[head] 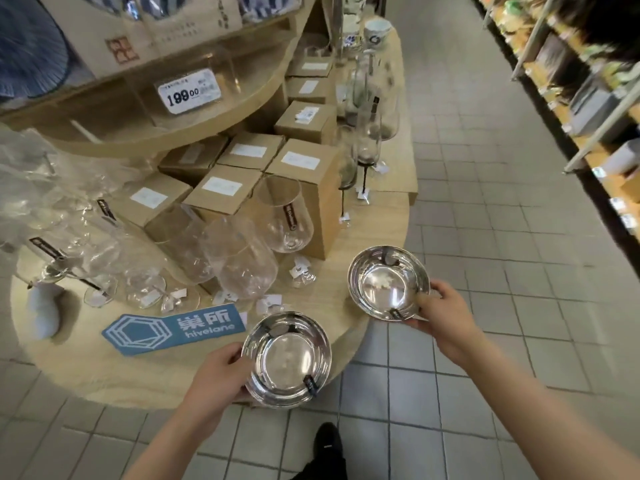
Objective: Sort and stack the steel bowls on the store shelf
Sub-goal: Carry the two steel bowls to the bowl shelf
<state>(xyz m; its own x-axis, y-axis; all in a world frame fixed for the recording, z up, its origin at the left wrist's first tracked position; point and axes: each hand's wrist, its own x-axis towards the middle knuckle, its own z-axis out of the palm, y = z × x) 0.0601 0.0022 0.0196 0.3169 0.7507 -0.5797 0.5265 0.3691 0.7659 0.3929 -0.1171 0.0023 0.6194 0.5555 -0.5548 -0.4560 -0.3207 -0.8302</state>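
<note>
Hands outstretched, each with a grip on one steel bowl.

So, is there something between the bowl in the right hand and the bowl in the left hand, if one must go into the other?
Nothing visible. The right hand holds one steel bowl, the left hand holds the other bowl. Only bare shelf edge and floor show between them; the wine glasses stand farther back.

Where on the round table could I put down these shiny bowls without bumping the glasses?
Bare wood shows along the front edge, between the blue sign and the bowl in the left hand, and under the bowl in the right hand, beside the tall box. Further back, wine glasses crowd together.
</note>
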